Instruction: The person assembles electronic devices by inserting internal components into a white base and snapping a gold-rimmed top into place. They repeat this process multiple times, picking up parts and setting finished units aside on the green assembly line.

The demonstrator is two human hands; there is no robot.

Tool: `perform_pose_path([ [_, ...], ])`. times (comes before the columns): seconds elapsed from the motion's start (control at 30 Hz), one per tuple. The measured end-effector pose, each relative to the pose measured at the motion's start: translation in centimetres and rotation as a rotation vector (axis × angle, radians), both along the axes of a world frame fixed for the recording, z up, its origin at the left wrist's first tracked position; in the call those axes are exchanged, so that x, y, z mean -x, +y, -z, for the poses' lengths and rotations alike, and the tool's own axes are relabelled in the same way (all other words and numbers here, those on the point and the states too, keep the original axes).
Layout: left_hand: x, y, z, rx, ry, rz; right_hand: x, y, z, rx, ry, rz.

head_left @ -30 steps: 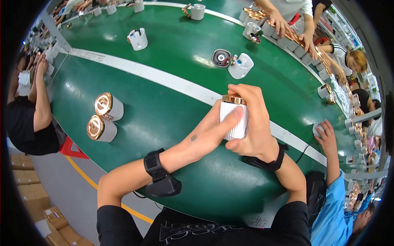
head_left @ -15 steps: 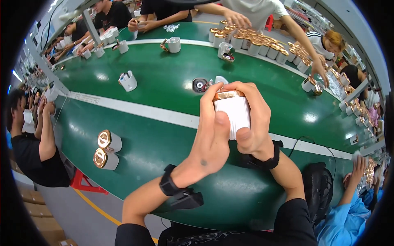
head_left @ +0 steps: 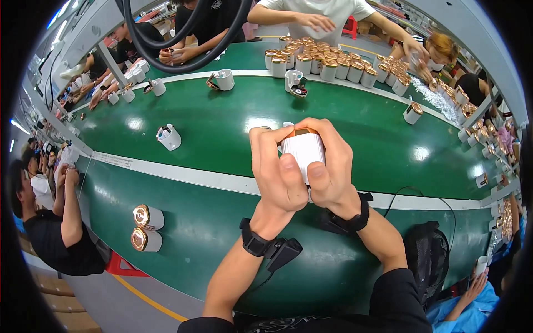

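Between my two hands, raised above the green bench, is a white ribbed housing (head_left: pixel 302 154) with a copper-coloured rim (head_left: pixel 306 132). My left hand (head_left: pixel 273 176) wraps its left side, and my right hand (head_left: pixel 332 166) grips the right side. Both thumbs press against the white front face, with fingers curled over the top. My palms and fingers cover much of the sides and back. On the bench to the left stand two similar housings (head_left: pixel 154 216) with shiny copper caps, touching each other. Just behind my hands, a small pale part (head_left: pixel 288 125) is mostly hidden.
Across the green belt (head_left: pixel 222 144) stand opened white housings (head_left: pixel 169 137) with inner parts showing. Many capped housings (head_left: pixel 328 69) crowd the far side before co-workers. A black mesh bag (head_left: pixel 426 252) and thin cable lie at right. Thick black cables (head_left: pixel 183 64) hang at upper left.
My head view has tilted up. My hands have closed more tightly around the housing, thumbs nearer each other. A co-worker's hand at far right has withdrawn from a housing on the belt.
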State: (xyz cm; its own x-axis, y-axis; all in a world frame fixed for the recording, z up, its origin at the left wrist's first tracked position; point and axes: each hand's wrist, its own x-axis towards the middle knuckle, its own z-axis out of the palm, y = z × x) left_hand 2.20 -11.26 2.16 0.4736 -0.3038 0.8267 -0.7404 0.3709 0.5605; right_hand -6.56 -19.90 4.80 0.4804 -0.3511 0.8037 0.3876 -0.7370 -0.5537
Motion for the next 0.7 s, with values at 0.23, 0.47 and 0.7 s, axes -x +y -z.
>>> perform_pose_path([
  [0.23,0.1,1.3,-1.3,-0.287,0.582,0.386,-0.6,-1.9,1.2,0.232,0.088,0.085],
  [0.47,-11.8,4.8,3.8,-0.304,0.574,0.292,-2.0,-4.0,2.8,0.175,0.424,0.159],
  [0.7,-15.1,5.3,9.9,-0.428,0.269,-0.053,-2.7,-6.7,7.7,0.069,0.809,0.238],
])
